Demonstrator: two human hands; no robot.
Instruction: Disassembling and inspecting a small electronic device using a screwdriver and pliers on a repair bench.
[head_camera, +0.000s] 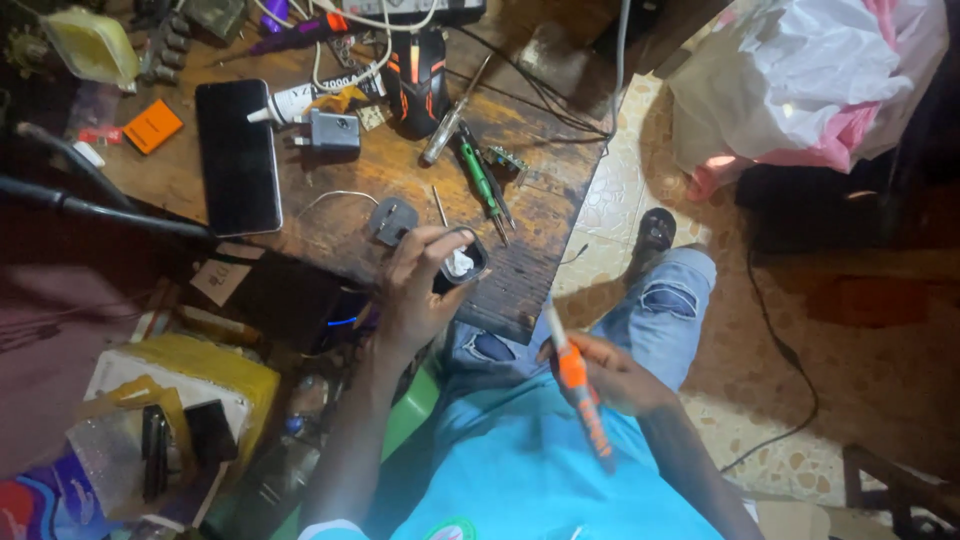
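Observation:
My left hand (415, 292) grips a small dark plug-like part with a white piece inside (459, 264), resting it on the near edge of the worn wooden table (545, 215). Over my lap, my right hand (612, 373) holds an orange and white pen-shaped tool (575, 378) with its white tip pointing up toward the table edge. A grey plug piece with a thin wire (390, 219) lies just left of my left hand. A green-handled screwdriver (483, 182) and a thin metal probe (440, 207) lie just beyond my left hand.
A black phone (237, 155), a grey charger block (331, 130), a black and orange mouse (416, 80), a glue tube (300, 100) and cables crowd the table. A yellow box (185, 385) of parts sits at lower left. A plastic bag (810, 80) lies on the floor, right.

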